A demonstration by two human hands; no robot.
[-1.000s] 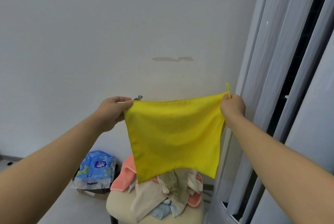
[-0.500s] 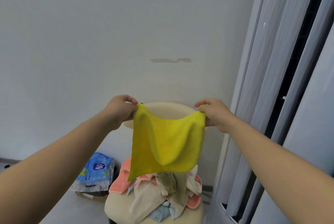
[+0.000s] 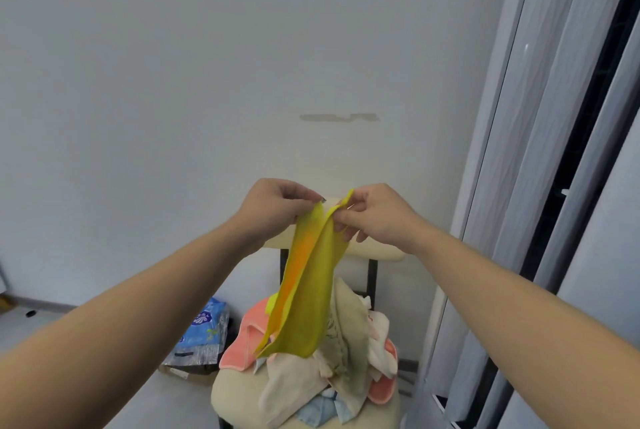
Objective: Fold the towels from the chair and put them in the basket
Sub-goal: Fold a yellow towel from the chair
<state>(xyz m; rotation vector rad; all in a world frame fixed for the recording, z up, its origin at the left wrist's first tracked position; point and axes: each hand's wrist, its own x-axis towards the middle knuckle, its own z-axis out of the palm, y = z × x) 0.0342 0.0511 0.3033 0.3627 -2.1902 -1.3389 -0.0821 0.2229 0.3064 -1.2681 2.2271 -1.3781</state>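
On the floor (image 3: 104,404) at the far left a blue packet (image 3: 204,328) leaned beside the chair (image 3: 381,253), well below the arms. The left hand (image 3: 273,206) was raised in front of the bare wall (image 3: 207,82), its grip pinching one top corner of the yellow towel (image 3: 308,290). The towel hung doubled lengthwise in a long, narrow drape. Its lower end reached the pile of towels (image 3: 346,342) on the chair seat, though whether it touched the pile could not be told. The right hand (image 3: 377,217) pinched the other top corner, thumb against curled fingers, with the two corners almost meeting. The cloth looked thin, light and quite limp, so it would likely sag and twist wherever it was not held. The corners and the top hem seemed the best places to hold it, with a fresh pinch at the fold for the next halving. To the left and overhead the air was open for swinging the cloth. To the right the sliding door frames (image 3: 554,151) stood near the right forearm, so that side was probably tighter. The basket was not in view.
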